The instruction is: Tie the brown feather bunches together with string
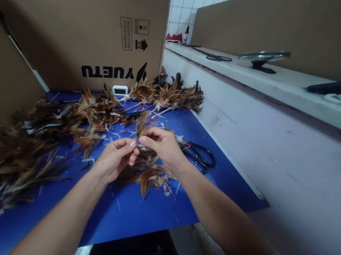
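Observation:
Above the blue tabletop [107, 220], my left hand [118, 158] and my right hand [163, 146] meet with fingertips pinched together. Between them stands a small brown feather tuft [143, 124], its lower end at the fingertips of both hands. Below and behind the hands lies a loose bunch of brown feathers [148, 179], partly covered by them. Black-handled scissors [204, 156] rest just right of my right wrist, their blades mostly hidden.
Large heaps of brown feathers [8, 160] spread over the left and back. A small white digital display [120, 90] stands before a cardboard box [101, 34]. On the right, a white ledge [268, 84] holds a round mirror [263, 57] and a black-handled object [330, 87].

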`<state>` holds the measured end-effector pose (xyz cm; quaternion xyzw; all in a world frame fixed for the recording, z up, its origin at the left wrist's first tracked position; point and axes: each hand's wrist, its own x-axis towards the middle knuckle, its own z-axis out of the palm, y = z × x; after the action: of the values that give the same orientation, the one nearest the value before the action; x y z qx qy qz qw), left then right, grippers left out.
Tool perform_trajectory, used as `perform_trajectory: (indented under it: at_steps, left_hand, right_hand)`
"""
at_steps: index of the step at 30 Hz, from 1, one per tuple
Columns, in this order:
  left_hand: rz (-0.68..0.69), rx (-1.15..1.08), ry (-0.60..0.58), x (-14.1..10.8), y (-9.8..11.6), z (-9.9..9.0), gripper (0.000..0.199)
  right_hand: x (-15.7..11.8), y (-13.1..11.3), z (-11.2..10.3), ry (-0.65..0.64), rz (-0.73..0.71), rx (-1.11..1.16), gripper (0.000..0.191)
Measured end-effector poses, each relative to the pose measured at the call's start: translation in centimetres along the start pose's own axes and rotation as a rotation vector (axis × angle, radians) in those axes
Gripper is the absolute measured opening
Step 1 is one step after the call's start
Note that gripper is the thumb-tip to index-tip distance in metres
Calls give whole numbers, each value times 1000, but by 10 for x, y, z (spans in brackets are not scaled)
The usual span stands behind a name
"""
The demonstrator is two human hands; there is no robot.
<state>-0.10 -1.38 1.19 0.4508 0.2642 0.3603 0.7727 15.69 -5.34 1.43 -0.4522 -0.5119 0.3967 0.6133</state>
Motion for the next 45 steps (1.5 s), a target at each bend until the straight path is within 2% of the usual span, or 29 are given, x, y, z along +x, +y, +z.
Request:
perform_trajectory:
  at_steps: [3, 7, 10, 15, 20, 24, 30, 36, 40, 45]
  left_hand:
    - [98, -33, 61, 2, 7, -3, 25]
    - [222, -97, 133, 4, 14, -9, 21]
    - [268, -128, 183, 5, 16, -11, 17]
    - [305, -159, 246, 7, 18, -11, 12]
    - [312, -170, 269, 6, 21, -11, 11]
    - [305, -161, 285, 5, 23, -10, 13]
    - [302, -156, 300, 5, 22, -10, 15]
    - [299, -124, 291, 8, 15, -11, 17]
    - [291, -93, 271, 9, 11, -13, 22]
    - [280, -49, 258, 10, 7, -13, 24]
  right_hand:
    - [6, 6, -9, 48, -52, -116, 17]
    - [14, 20, -20, 53, -145, -471, 10]
    - [17, 28, -20, -20, -181, -727, 14]
    - [19, 35, -7, -166, -193, -1106, 20]
    - [20, 39, 0, -270, -200, -1309, 22]
    - [22, 41, -4, -208, -192, -1201, 19]
    - [24, 45, -17, -11, -88, -724, 11]
    - [28, 49, -24, 63, 21, -384, 15]
    - [26, 42, -24, 83, 93, -288, 20]
    - [22, 30, -26, 158, 67, -286, 20]
